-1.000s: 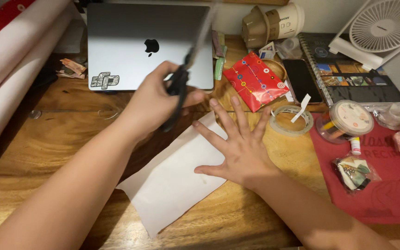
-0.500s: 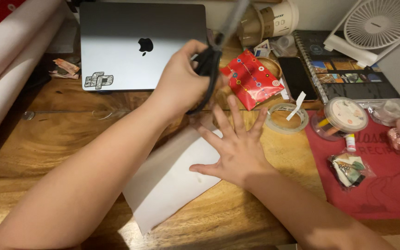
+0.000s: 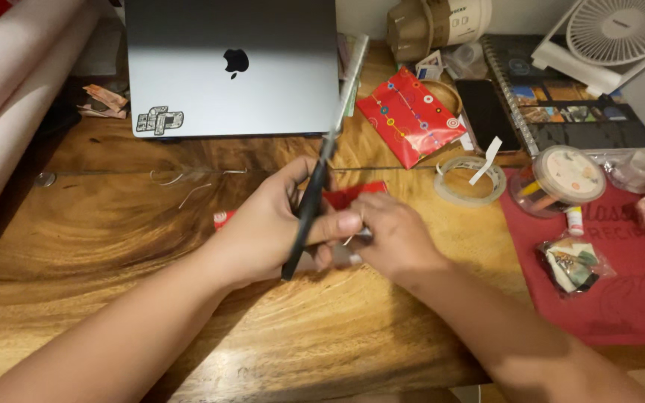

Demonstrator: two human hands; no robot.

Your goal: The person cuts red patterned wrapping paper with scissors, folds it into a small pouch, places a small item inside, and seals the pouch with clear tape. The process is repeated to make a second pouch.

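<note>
1. Gripping black-handled scissors (image 3: 313, 195) in the left hand (image 3: 270, 227), fingers closed round the handles, blades pointing up toward the far edge of the table (image 3: 113, 224).
2. Pinching a folded piece of red wrapping paper (image 3: 349, 195) in the right hand (image 3: 390, 235), fingers closed on its lower part, near the middle of the table and touching the left hand.
3. Judging by the look: paper thin, light and floppy, likely creasing or tearing easily; probably best held close to the fold, flat between thumb and fingers. Scissors rigid and heavier, best held by the handle loops, away from the blades.
4. Showing a small red scrap (image 3: 222, 219) just left of the left wrist, partly hidden.
5. Lying beyond the hands, toward the far edge: a closed grey laptop (image 3: 231, 71) and a red patterned wrapped packet (image 3: 410, 116).
6. Sitting near the right hand: a roll of clear tape (image 3: 469, 181) with a loose tab; beyond it, a round clear container (image 3: 558, 179) on a red mat (image 3: 636, 298) at the right edge.
7. Crowding the far right corner: a dark phone (image 3: 487, 112), a spiral notebook (image 3: 576, 104) and a white fan (image 3: 621, 37); nothing lying between the two hands and the near edge.
</note>
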